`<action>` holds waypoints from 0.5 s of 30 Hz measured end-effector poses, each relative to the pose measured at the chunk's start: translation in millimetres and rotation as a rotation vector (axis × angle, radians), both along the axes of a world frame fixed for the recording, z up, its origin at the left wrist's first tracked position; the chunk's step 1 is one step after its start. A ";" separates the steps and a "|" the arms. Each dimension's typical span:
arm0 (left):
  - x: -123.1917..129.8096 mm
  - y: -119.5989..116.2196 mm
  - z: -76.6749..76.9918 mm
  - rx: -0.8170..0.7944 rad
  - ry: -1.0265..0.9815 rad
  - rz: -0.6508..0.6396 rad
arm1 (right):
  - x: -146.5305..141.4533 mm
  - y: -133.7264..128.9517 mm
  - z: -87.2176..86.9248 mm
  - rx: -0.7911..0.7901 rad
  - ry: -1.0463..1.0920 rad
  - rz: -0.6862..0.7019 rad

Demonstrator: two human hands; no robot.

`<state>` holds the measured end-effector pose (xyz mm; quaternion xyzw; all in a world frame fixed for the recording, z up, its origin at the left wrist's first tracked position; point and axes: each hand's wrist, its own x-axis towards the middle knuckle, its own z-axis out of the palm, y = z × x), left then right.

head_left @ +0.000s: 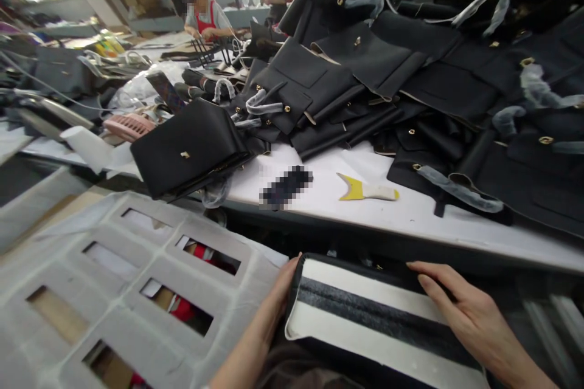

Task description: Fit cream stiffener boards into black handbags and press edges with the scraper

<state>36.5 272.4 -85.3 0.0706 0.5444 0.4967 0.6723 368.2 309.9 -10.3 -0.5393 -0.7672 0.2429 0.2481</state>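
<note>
A black bag (365,298) lies low in front of me, with two white panels and a dark glossy strip between them facing up. My left hand (283,292) holds its left end; most of those fingers are hidden behind the side. Over the right part rests my right hand (460,301), thumb and forefinger stretched toward the far edge. Beyond the bag, on the white-covered table, lies a yellow notched tool (367,188) with a pale wrapped grip. A finished-looking black bag (189,146) with a gold clasp rests at the table's front edge.
Black bag pieces (319,73) with gold fittings and wrapped handles are heaped across the table. A pale covered frame (114,292) with rectangular openings stands at my left. A pink fan (128,126) and a white roll (89,147) lie nearby. A person in a red apron (206,18) works farther back.
</note>
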 end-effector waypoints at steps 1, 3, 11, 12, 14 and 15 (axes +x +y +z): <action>0.5 1.7 -3.2 -0.004 0.012 -0.019 | -2.1 4.4 1.3 0.007 -0.007 0.016; 1.5 4.4 -9.5 -0.008 0.019 -0.037 | -8.8 12.8 6.0 0.027 -0.014 0.048; -11.8 -20.5 -19.9 0.040 -0.022 0.123 | -32.9 22.8 17.3 0.115 -0.071 0.257; -13.9 -28.3 -17.7 0.051 -0.027 0.139 | -32.5 27.8 15.7 0.140 -0.102 0.271; -15.0 -44.8 -13.4 0.054 -0.041 0.170 | -31.5 45.5 10.1 0.204 -0.178 0.286; -13.5 -53.0 -12.0 0.037 -0.052 0.184 | -31.7 57.8 6.3 0.242 -0.224 0.289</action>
